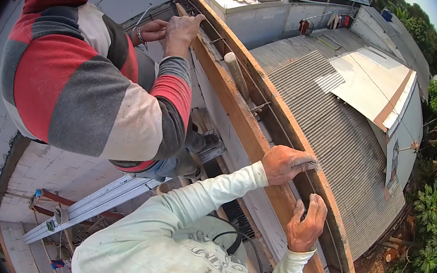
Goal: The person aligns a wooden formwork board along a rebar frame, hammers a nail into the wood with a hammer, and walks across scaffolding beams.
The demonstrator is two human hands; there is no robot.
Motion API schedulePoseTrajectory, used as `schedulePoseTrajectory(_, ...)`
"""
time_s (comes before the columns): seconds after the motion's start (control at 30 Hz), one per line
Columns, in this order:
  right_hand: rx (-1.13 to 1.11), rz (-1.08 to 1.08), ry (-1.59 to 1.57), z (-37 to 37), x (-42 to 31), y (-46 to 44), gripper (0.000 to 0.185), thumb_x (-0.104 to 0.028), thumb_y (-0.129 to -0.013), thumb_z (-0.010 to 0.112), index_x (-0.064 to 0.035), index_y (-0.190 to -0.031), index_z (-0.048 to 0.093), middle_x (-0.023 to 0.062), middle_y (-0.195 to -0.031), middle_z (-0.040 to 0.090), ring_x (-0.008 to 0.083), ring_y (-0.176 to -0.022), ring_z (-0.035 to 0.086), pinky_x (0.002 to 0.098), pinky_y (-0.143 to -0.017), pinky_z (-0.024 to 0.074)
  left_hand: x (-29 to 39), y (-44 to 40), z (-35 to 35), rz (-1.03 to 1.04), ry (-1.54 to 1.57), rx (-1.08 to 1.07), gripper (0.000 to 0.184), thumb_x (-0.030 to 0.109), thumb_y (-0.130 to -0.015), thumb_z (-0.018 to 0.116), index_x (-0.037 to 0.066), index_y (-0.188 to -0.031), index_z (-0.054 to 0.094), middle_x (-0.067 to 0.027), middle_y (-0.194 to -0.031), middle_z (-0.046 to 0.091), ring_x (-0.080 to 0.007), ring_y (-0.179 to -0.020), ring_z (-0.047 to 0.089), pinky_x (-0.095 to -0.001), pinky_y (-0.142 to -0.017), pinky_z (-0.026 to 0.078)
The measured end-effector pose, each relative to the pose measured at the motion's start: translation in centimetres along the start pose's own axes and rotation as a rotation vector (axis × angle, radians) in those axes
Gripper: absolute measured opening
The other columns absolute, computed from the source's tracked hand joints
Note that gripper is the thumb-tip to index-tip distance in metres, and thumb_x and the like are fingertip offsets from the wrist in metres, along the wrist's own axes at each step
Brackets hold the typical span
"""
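My left hand reaches across the inner wooden board. Its fingers are bent together against the outer wooden board; anything inside them is hidden. Nearer to me, my right hand is raised over the gap between the two boards. Its thumb and fingers are curled toward each other, and I cannot make out what they hold. Thin steel bars lie in the gap. Farther along, a round pale post stands tilted between the boards.
A co-worker in a striped hooded top stands at left, hands at the boards' far end. An aluminium ladder leans below. A black cable hangs by my body. Beyond the outer board lies a corrugated roof, lower down.
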State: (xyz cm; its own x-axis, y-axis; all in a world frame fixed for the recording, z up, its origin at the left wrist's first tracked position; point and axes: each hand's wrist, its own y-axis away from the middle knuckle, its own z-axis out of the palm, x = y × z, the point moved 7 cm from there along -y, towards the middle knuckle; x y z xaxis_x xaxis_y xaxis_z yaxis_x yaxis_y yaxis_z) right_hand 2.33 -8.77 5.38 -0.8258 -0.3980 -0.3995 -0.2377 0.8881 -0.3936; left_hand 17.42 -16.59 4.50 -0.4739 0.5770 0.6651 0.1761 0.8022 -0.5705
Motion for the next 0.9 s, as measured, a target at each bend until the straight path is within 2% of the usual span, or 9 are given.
schedulePoseTrajectory(0.17,0.004,-0.023,0.003,0.06,-0.24,0.03,0.035,-0.002,-0.082,0.066,0.0102,-0.113,0.058,0.0245,-0.114,0.057,0.0395,-0.107,0.057,0.0461,-0.091,0.0475,-0.05,0.04,-0.18,-0.06,0.09,0.005,0.02,0.024,-0.091,0.062,0.008,-0.103,0.068,-0.008,-0.092,0.072,-0.0262,-0.08,0.07,-0.0356,-0.069,0.056)
schedulePoseTrajectory(0.3,-0.013,-0.017,0.001,0.35,-0.32,0.04,0.034,0.0,-0.082,0.064,0.0113,-0.114,0.057,0.0261,-0.115,0.056,0.0411,-0.107,0.056,0.0473,-0.09,0.0472,0.14,0.04,-0.42,-0.066,0.075,-0.005,0.019,0.024,-0.091,0.062,0.008,-0.101,0.067,-0.0066,-0.091,0.072,-0.0248,-0.081,0.07,-0.035,-0.071,0.057)
schedulePoseTrajectory(0.4,-0.013,-0.025,0.013,0.4,-0.24,0.04,0.034,0.0,-0.083,0.063,0.0117,-0.114,0.057,0.0263,-0.115,0.056,0.0414,-0.106,0.056,0.0477,-0.09,0.0472,0.46,0.05,-0.68,-0.008,0.072,0.04,0.02,0.022,-0.091,0.063,0.008,-0.103,0.068,-0.0084,-0.088,0.072,-0.0244,-0.076,0.071,-0.0341,-0.065,0.058)
schedulePoseTrajectory(0.73,-0.004,-0.017,0.03,0.36,-0.08,0.06,0.034,-0.001,-0.082,0.065,0.0108,-0.113,0.059,0.0254,-0.114,0.057,0.0403,-0.105,0.057,0.0464,-0.091,0.0475,0.46,0.06,-0.45,-0.019,0.074,-0.002,0.021,0.025,-0.092,0.061,0.008,-0.103,0.068,-0.0081,-0.089,0.073,-0.0246,-0.076,0.071,-0.0335,-0.064,0.057)
schedulePoseTrajectory(0.8,-0.006,0.004,0.036,0.38,0.06,-0.01,0.034,-0.001,-0.081,0.065,0.0104,-0.112,0.059,0.0249,-0.114,0.058,0.0396,-0.106,0.057,0.0461,-0.091,0.0476,-0.06,0.1,-0.37,-0.056,0.094,0.022,0.021,0.026,-0.092,0.062,0.009,-0.101,0.068,-0.0076,-0.09,0.072,-0.0247,-0.078,0.071,-0.0343,-0.068,0.057)
schedulePoseTrajectory(0.9,0.003,-0.015,0.045,0.23,0.01,-0.03,0.034,-0.004,-0.08,0.068,0.0089,-0.111,0.06,0.0233,-0.112,0.058,0.0383,-0.106,0.058,0.0449,-0.091,0.048,0.12,0.03,-0.13,-0.02,0.082,0.035,0.021,0.026,-0.091,0.063,0.008,-0.101,0.068,-0.0081,-0.088,0.072,-0.0249,-0.075,0.07,-0.0342,-0.065,0.056)
